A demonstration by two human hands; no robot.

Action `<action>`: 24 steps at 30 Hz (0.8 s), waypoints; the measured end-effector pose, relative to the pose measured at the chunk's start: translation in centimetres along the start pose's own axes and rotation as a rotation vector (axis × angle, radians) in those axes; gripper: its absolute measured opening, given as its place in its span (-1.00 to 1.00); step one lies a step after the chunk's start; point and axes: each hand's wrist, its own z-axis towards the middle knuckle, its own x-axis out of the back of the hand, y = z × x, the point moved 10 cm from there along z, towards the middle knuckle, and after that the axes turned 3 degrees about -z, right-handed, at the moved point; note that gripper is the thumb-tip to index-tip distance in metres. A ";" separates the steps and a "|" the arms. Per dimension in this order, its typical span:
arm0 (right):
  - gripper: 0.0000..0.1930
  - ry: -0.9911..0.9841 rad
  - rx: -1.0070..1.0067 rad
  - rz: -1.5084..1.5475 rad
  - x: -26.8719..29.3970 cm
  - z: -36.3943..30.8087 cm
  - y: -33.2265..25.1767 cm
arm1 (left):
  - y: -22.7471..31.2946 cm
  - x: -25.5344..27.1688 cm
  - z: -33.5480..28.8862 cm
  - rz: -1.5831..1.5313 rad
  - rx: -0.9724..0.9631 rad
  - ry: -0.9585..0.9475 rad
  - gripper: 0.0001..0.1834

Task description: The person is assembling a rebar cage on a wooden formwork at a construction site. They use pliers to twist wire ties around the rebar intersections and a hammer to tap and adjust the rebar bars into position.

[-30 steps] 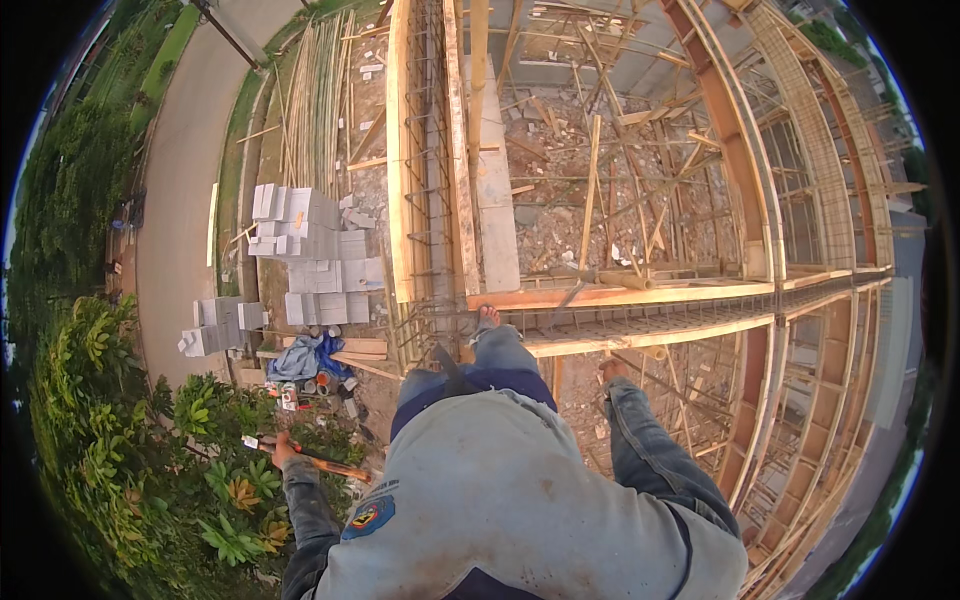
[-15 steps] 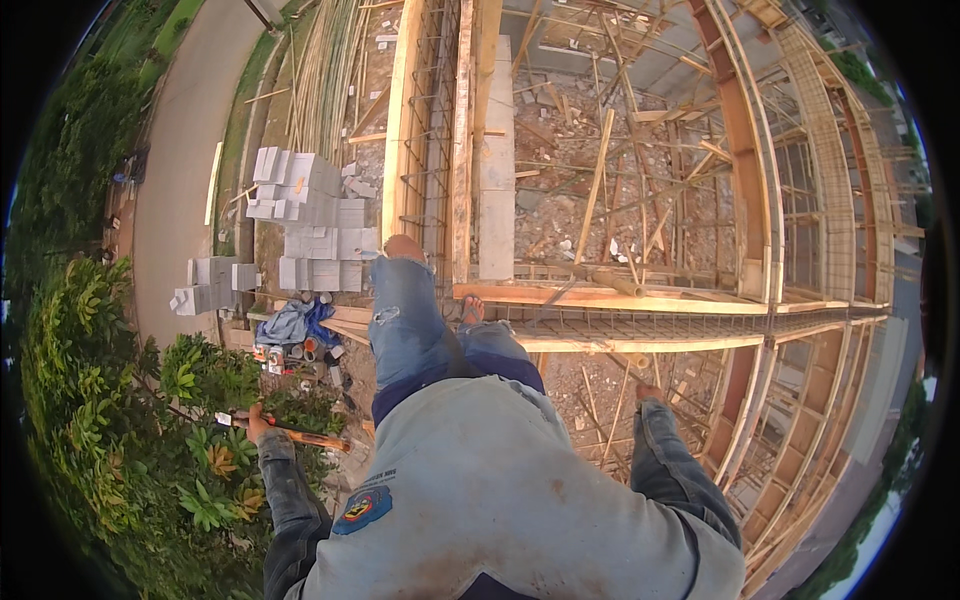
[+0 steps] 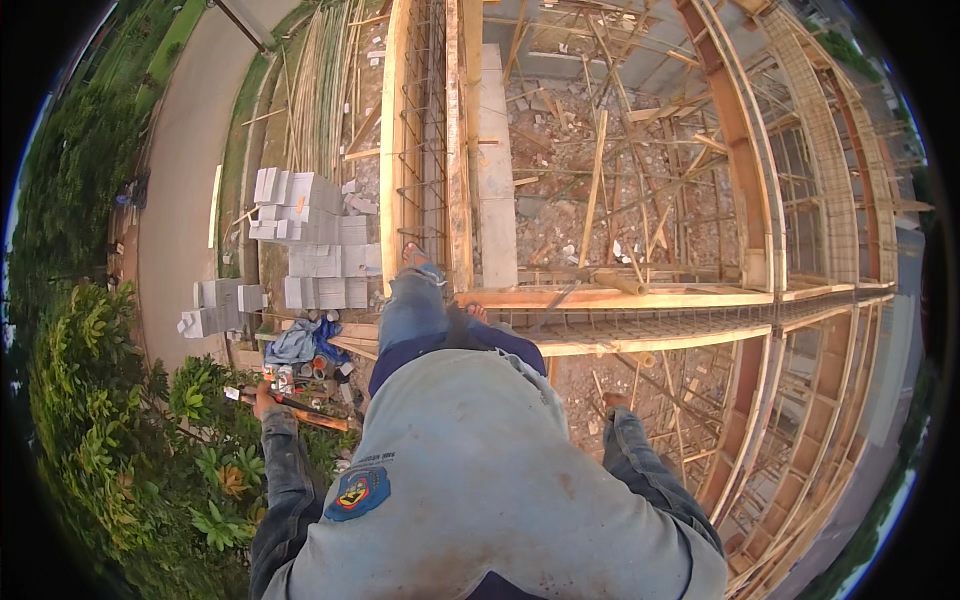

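My left hand, out to the left over the foliage, is closed around a long tool with a pale end and a dark and orange-brown length. Its exact kind does not show. My right hand hangs at my right side, apart from the nearby timber; its fingers are too small to make out. Below me, one bare foot is on the beam formwork with its steel reinforcement. My other foot is by the corner where the crossing formwork starts.
Far below on the left are stacked pale blocks, a blue tarp and a road. A leafy tree rises at lower left. Inside the frame, bamboo and timber props stand over rubble. More formwork runs along the right.
My right hand has moved inward toward my body. My left hand and the tool have shifted slightly forward. The foot on the beam formwork shows more from behind my knee.
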 end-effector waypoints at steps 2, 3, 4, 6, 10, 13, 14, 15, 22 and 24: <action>-0.56 -0.032 -0.011 0.051 0.5 -0.3 -0.5 | 0.3 -0.2 0.1 0.071 -0.003 0.034 -0.63; -0.55 -0.013 -0.018 0.078 1.2 -0.4 -1.1 | 0.3 -0.7 0.2 0.095 0.006 0.022 -0.62; -0.55 -0.005 -0.028 0.108 1.7 -0.7 -1.8 | 0.4 -1.1 0.3 0.125 0.000 0.015 -0.60; -0.53 0.019 -0.007 0.046 2.9 -1.0 -4.6 | -0.1 -1.3 0.5 0.053 0.048 0.028 -0.58; -0.53 0.021 0.251 -0.047 5.0 -1.2 -15.0 | -1.7 -0.6 0.8 -0.027 0.082 0.060 -0.55; -0.55 0.238 0.377 -0.153 8.8 -2.4 -26.5 | -3.4 0.0 1.3 -0.016 0.123 0.066 -0.54; -0.54 0.082 0.442 -0.070 9.2 -3.1 -30.8 | -4.0 0.4 1.4 0.031 0.136 0.108 -0.57; -0.55 0.192 0.556 -0.099 11.0 -4.9 -36.7 | -4.4 1.0 1.5 0.094 0.147 0.177 -0.60; -0.67 0.551 1.065 0.067 26.5 -24.4 -74.9 | -4.9 1.9 4.0 0.044 0.206 0.115 -0.69; -0.66 0.706 1.129 0.051 30.4 -30.0 -82.7 | -4.2 2.7 4.7 0.039 0.195 0.177 -0.70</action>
